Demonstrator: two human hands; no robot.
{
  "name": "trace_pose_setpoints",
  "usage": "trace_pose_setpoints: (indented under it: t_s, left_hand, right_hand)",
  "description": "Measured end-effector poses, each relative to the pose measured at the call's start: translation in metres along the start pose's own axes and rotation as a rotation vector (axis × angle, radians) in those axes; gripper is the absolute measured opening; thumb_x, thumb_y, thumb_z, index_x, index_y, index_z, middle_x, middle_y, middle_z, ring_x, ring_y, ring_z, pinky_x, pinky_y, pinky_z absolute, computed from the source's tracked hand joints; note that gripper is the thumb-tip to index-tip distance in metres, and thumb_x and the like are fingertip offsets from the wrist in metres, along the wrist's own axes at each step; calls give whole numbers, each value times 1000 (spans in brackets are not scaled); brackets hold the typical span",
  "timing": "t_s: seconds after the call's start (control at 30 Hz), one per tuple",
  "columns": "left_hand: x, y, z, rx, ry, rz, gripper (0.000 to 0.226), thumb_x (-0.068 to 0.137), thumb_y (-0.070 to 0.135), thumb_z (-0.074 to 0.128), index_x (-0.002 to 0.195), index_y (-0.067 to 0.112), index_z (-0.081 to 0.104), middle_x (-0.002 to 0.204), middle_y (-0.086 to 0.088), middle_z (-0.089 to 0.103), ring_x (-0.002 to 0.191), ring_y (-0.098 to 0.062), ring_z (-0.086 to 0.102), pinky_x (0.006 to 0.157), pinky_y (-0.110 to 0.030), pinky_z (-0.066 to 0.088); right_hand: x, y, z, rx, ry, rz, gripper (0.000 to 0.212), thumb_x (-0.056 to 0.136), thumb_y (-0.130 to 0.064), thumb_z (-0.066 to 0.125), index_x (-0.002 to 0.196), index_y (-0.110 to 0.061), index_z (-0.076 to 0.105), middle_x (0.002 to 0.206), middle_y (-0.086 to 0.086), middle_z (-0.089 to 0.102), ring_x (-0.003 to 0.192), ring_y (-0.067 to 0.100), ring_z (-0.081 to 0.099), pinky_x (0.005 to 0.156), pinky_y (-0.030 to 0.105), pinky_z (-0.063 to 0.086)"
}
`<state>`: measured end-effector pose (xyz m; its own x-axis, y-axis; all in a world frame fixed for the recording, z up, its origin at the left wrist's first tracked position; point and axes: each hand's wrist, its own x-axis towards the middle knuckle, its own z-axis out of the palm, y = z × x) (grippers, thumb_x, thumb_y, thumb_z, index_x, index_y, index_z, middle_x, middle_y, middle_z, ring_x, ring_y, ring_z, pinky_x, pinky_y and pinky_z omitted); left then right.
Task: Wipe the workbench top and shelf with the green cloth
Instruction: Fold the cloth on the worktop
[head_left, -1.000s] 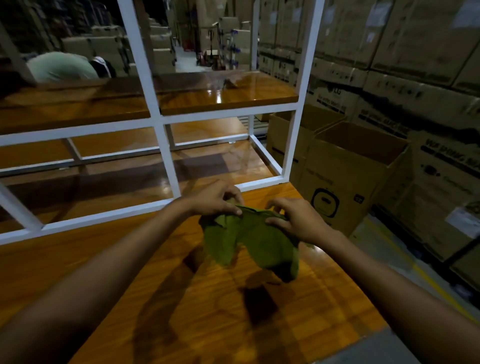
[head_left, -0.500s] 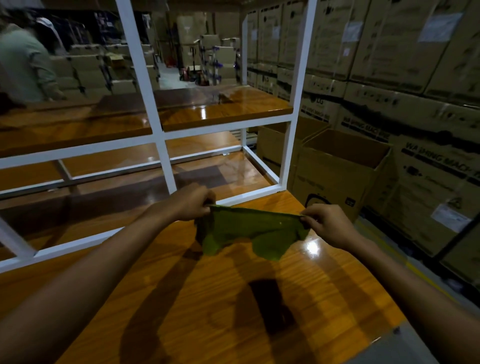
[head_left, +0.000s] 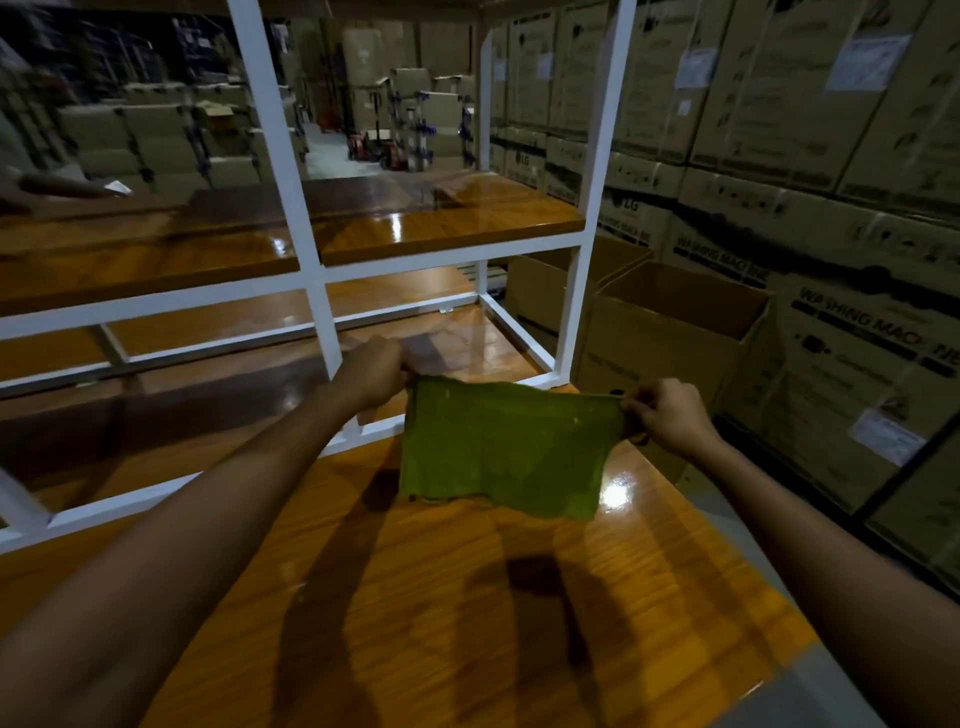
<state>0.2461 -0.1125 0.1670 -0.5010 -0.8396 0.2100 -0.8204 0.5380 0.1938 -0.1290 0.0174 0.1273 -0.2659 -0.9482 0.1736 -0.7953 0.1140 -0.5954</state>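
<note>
The green cloth hangs spread out flat in the air above the glossy wooden workbench top. My left hand pinches its upper left corner and my right hand pinches its upper right corner, pulling the top edge taut. The cloth's lower edge hangs free just above the wood. Behind it, a wooden shelf sits in a white metal frame at about chest height.
Open cardboard boxes stand on the floor right of the bench. Stacked cartons wall off the right side. A white frame post rises at the bench's far right corner. More stacked boxes fill the dim background.
The bunched cloth has been opened: my hands moved apart and lifted it until it hangs flat between them. The view tilted up slightly.
</note>
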Motion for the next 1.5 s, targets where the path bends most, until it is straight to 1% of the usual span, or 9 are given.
trace_pose_setpoints:
  t_s: [0.13, 0.3, 0.57, 0.73, 0.87, 1.03, 1.17, 1.33, 1.5]
  left_hand:
    - [23, 11, -7, -169, 260, -29, 25, 88, -2, 61, 103, 10, 77, 102, -9, 74, 97, -25, 66, 86, -37, 52]
    - [-6, 19, 4, -223, 419, 106, 25, 85, -6, 62, 99, 9, 77, 95, -9, 73, 89, -23, 65, 80, -36, 52]
    - [-137, 9, 165, -179, -38, 143, 27, 84, 20, 54, 96, 16, 77, 102, -9, 75, 89, -26, 72, 77, -34, 57]
    - [-173, 1, 205, -100, 39, 251, 32, 83, 25, 48, 87, 14, 78, 98, -7, 75, 93, -21, 64, 80, -27, 48]
    - [-177, -2, 195, -37, 37, 232, 33, 88, 49, 55, 85, 22, 74, 103, 0, 70, 102, -24, 60, 80, -35, 50]
    - [-121, 39, 188, -60, 67, 151, 50, 95, 51, 40, 120, 16, 66, 128, -9, 62, 121, -30, 54, 101, -42, 41]
    - [-71, 88, 206, -57, -100, 57, 55, 102, 41, 39, 152, 20, 33, 163, -3, 18, 150, -25, 15, 121, -45, 17]
    - [-67, 89, 240, -18, -313, -13, 68, 102, 55, 24, 158, 22, 3, 165, -2, -9, 151, -23, -10, 121, -51, -2]
    - [-73, 69, 251, 23, -310, -42, 80, 93, 69, 11, 158, 23, 3, 165, 0, -8, 152, -22, -9, 121, -52, -2]
  right_hand:
    - [21, -16, -15, 7, 215, -12, 12, 101, -12, 61, 105, -7, 71, 105, 13, 70, 93, 27, 67, 83, 49, 59]
    - [-3, -7, -23, -106, 386, -244, 13, 95, 0, 65, 105, 1, 73, 100, 15, 66, 88, 26, 62, 73, 34, 49]
    - [-125, 109, 95, -328, -15, -295, 16, 78, 3, 72, 78, -13, 71, 81, 6, 64, 74, 33, 64, 61, 35, 47]
    - [-160, 127, 114, -382, -91, -309, 11, 80, -8, 78, 78, -16, 70, 85, 4, 66, 73, 28, 64, 60, 34, 51]
    - [-163, 108, 100, -482, -114, -263, 29, 88, -44, 56, 68, -23, 62, 77, 0, 61, 71, 26, 61, 58, 36, 48]
    - [-128, 59, 119, -470, -72, -157, 36, 100, -47, 56, 116, -19, 72, 123, 7, 67, 113, 30, 61, 89, 43, 50]
    - [-84, 24, 160, -396, -273, -83, 59, 107, -47, 38, 155, -14, 41, 166, 17, 27, 154, 36, 25, 120, 51, 27]
    - [-86, 33, 191, -419, -375, -57, 122, 67, -85, -31, 164, -21, 6, 171, 10, -6, 158, 31, -6, 124, 58, 2]
    - [-96, 58, 187, -426, -343, 1, 121, 66, -90, -28, 165, -26, 1, 171, 5, -10, 158, 29, -11, 124, 58, -6]
